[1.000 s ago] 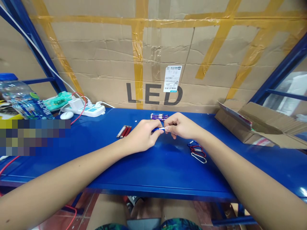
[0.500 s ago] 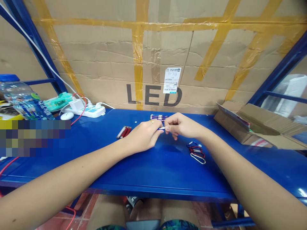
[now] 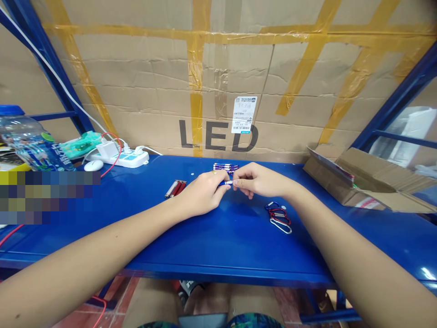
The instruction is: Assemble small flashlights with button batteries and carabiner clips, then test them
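At the far left of the blue table (image 3: 211,248) stands a clear plastic bottle (image 3: 32,141) with a blue cap and a printed label. To its right is a crumpled green packet (image 3: 80,145), then a rounded white object (image 3: 93,166) just beside a white power strip (image 3: 136,157) with plugs in it. A red cable curves down near them.

Farther right, a few slim cylinders (image 3: 176,188), silver and dark red, lie side by side close to the left hand (image 3: 202,193). That hand pinches a small blue-and-silver piece (image 3: 226,182) between thumb and fingers, so only part of it shows. The piece is held above the middle of the table, between the two hands. Just beyond it lies a bundle of blue-purple and silver sticks (image 3: 223,166), partly hidden by the fingers.

The right hand (image 3: 256,180) grips the piece's right end with thumb and forefinger, its other fingers curled underneath. Near its wrist, carabiner clips (image 3: 280,217) in blue, red and silver lie close together. At the right sits an open cardboard box (image 3: 329,187), flaps spread.
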Demonstrator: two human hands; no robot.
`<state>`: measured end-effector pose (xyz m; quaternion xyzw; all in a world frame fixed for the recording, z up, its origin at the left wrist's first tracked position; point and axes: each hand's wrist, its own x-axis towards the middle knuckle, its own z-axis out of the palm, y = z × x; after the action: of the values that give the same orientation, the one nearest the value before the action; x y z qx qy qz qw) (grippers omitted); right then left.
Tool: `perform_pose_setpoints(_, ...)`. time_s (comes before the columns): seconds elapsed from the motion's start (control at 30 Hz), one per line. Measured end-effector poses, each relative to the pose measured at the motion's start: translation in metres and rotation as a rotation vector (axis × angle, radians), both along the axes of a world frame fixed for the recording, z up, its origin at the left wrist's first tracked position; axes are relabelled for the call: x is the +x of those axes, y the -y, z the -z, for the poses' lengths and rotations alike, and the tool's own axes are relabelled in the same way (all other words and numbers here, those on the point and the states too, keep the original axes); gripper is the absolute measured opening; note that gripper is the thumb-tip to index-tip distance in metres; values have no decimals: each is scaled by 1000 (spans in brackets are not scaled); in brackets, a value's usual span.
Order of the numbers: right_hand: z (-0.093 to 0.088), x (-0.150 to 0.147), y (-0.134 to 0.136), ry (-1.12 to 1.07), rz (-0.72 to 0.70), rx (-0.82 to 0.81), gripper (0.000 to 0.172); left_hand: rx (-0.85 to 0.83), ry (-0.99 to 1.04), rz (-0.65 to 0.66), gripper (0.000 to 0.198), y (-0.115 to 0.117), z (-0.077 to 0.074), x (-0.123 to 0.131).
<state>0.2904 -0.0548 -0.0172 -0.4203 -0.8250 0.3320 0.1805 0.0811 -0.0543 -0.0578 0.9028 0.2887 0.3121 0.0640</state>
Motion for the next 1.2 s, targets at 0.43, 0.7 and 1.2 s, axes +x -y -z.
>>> perform_pose_setpoints(0.43, 2, -2, -2, 35, 34, -2, 23, -57, 12, -9, 10, -2, 0, 0)
perform_pose_setpoints(0.7, -16, 31, -4, 185, 210, -8, 8, -128, 43, -72, 23, 0, -1, 1)
perform_pose_setpoints(1.2, 9, 36, -13, 590, 201, 91, 19, -132, 41, -67, 27, 0, -3, 1)
